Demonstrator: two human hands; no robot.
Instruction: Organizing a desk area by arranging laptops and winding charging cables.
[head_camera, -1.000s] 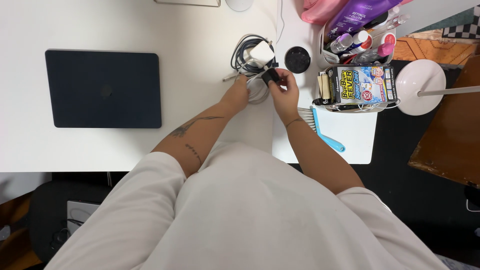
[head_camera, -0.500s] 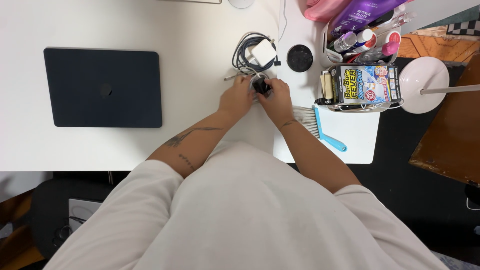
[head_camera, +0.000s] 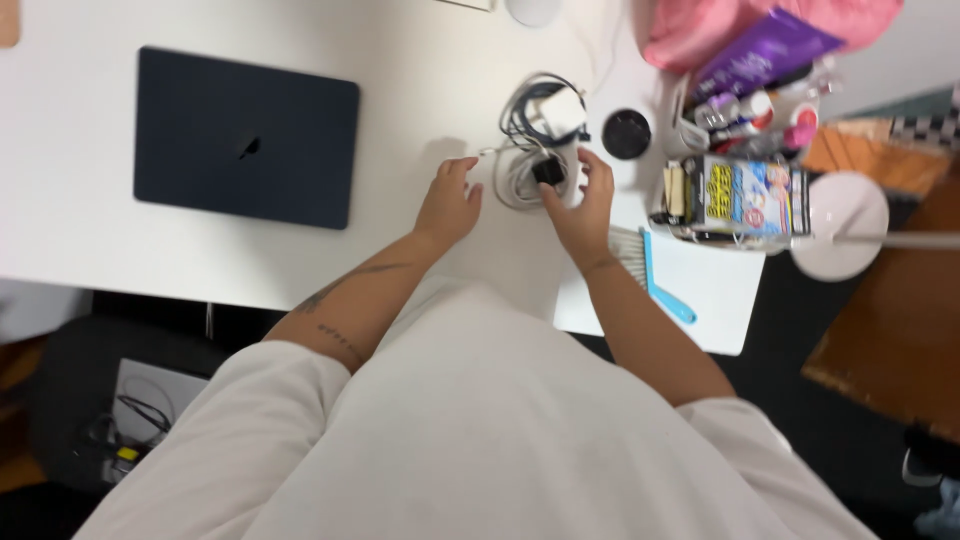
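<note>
My left hand (head_camera: 450, 205) lies flat on the white desk (head_camera: 420, 60) with its fingers spread, holding nothing, just left of a coil of white cable (head_camera: 512, 178). A small black adapter (head_camera: 547, 170) rests on that coil. My right hand (head_camera: 582, 205) is open beside it, the thumb next to the adapter and the fingers curved to its right. Just beyond sit a white charger block (head_camera: 562, 110) and a loop of dark cable (head_camera: 518, 112).
A closed dark laptop (head_camera: 245, 140) lies at the left. A round black lid (head_camera: 627, 133), a wire basket (head_camera: 740, 195) of bottles and packets, a pink cloth (head_camera: 700, 30), a blue brush (head_camera: 665, 290) and a white lamp base (head_camera: 840, 225) crowd the right.
Both hands were closed together around the black adapter. They have drawn apart, and the adapter now lies on the white cable coil.
</note>
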